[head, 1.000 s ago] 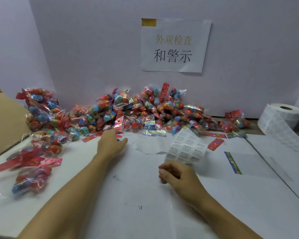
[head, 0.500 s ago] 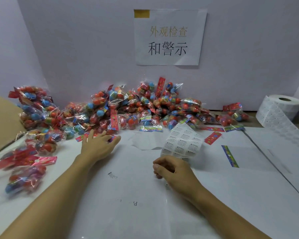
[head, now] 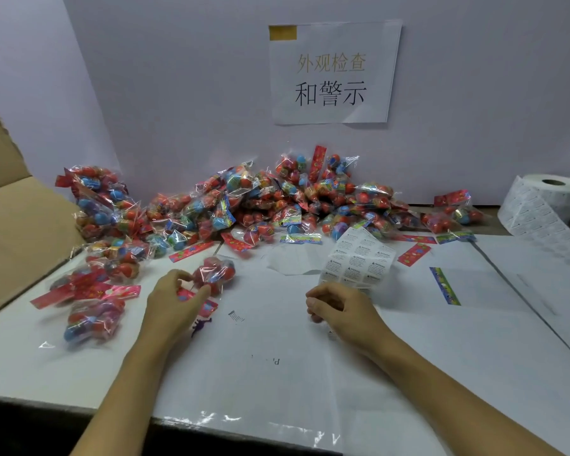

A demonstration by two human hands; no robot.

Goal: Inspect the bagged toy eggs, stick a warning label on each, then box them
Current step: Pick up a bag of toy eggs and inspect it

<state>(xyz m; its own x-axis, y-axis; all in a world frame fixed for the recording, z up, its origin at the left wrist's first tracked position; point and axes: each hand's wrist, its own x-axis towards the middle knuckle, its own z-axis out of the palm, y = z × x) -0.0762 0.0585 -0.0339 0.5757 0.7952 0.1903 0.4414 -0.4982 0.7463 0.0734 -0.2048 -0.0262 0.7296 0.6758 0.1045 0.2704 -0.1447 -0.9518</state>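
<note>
the left hand (head: 175, 301) pinches one egg bag (head: 215, 274) just in front of the pile (head: 277, 205). the right hand (head: 339, 307) is curled on the label sheet (head: 359, 261). turn the bag slowly, then choose a flat spot.

The left hand (head: 175, 302) gripped one bag of toy eggs (head: 215, 274) by its red header card, just in front of the far heap of bagged eggs (head: 277, 205). The right hand (head: 339, 309), fingers curled, pinched a sheet of warning labels (head: 359, 261). A label roll (head: 547, 202) stood far right; a cardboard box (head: 17, 225) lay left.
</note>
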